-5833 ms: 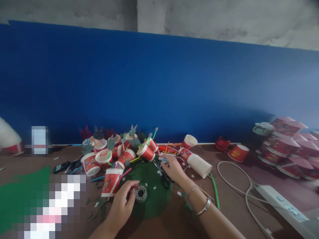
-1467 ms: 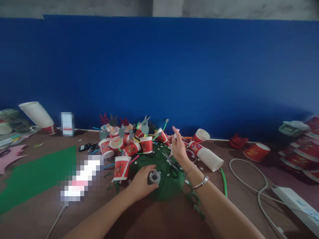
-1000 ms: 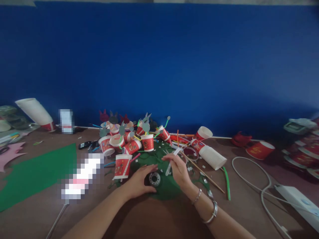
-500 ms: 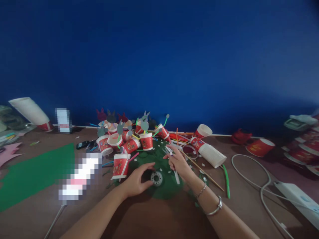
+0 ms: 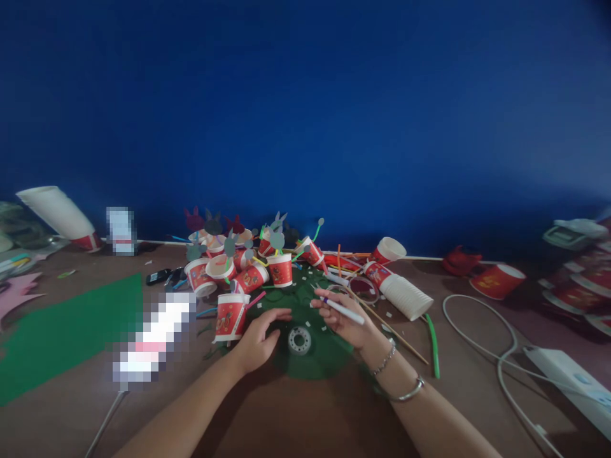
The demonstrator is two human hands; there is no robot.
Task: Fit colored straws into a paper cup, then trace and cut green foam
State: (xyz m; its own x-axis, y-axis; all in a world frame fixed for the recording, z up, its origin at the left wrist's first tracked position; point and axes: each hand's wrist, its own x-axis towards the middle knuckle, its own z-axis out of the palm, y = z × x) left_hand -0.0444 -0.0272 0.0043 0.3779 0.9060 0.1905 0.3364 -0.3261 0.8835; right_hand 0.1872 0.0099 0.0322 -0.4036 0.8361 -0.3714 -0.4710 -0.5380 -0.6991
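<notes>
My right hand point(image 5: 346, 321) is turned partly palm up, its fingers curled around a slim white pen point(image 5: 344, 310) with a purple band. The pen slants across the fingers, its thicker white end toward the wrist. My left hand point(image 5: 260, 340) rests low over the table, fingers stretched forward and nothing in it. Between the hands lies a small round grey-white ring with dots around it point(image 5: 300, 341), on a dark green sheet point(image 5: 312, 369). Just beyond my left hand stands a red paper cup point(image 5: 231, 318) with a pink straw-like strip at its side.
Several red cups with animal cut-outs point(image 5: 277, 240) crowd the back. A stack of paper cups point(image 5: 405, 296) lies at the right, near a wooden stick point(image 5: 396, 337) and a green strip point(image 5: 433, 346). A power strip point(image 5: 568, 381) with a looped cable sits far right; green paper point(image 5: 81, 324) lies left.
My right hand has rolled palm upward, and the pen has swung from pointing down to lying across the fingers. My left hand has drawn slightly away from the ring.
</notes>
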